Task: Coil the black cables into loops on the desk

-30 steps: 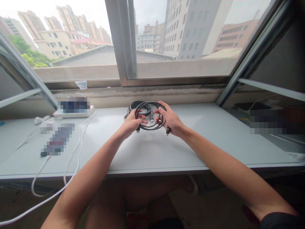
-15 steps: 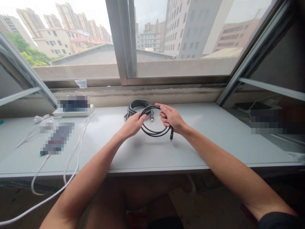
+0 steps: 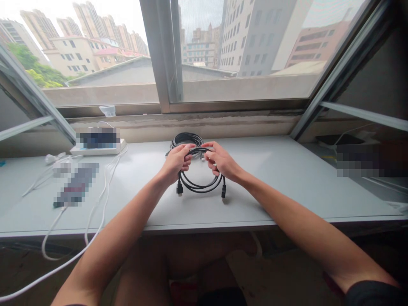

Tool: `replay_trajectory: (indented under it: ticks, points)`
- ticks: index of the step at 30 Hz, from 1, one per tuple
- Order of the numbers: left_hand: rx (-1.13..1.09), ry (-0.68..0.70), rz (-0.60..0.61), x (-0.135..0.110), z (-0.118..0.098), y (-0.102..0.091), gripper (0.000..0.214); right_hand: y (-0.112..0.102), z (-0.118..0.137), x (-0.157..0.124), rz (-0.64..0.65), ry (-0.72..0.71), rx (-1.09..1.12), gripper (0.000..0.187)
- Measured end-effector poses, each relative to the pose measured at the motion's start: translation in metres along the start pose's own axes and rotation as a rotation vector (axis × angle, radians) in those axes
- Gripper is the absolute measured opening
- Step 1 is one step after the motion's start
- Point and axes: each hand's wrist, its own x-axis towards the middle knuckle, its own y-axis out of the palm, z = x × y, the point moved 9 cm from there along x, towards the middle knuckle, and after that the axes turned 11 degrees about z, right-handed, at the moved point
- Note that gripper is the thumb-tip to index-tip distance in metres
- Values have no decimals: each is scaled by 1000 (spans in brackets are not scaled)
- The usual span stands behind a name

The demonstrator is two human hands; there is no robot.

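A black coiled cable [image 3: 199, 186] hangs between both my hands above a pale grey desk [image 3: 270, 187]. My left hand [image 3: 174, 163] is closed on the coil's upper left side. My right hand [image 3: 219, 161] is closed on its upper right side. Two black plugs dangle from the coil, one at the left [image 3: 179, 188] and one at the right [image 3: 223, 192]. A second black cable coil [image 3: 186, 139] lies on the desk just behind my hands, by the window sill.
A white power strip [image 3: 98, 149] with white cords [image 3: 95, 221] sits at the back left, the cords trailing over the front edge. Blurred items lie at left [image 3: 76, 186] and far right [image 3: 360, 160]. A window frame [image 3: 165, 55] rises behind the desk.
Both hands have drawn the coil toward me and lowered it. They now grip its top close together, and the two plug ends hang down free.
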Motion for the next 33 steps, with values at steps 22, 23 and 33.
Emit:
replay_trajectory:
  ticks: [22,23,33]
  points:
    - [469,52,-44,0,-20,-15,31,-35,22,-3,-144,-225,-540,20]
    - [452,40,-30,0,-20,-12,31,-33,25,-4,-153,-245,-545,21]
    - [186,104,85,1,-25,-4,39,-11,-4,9,9,-118,128,48]
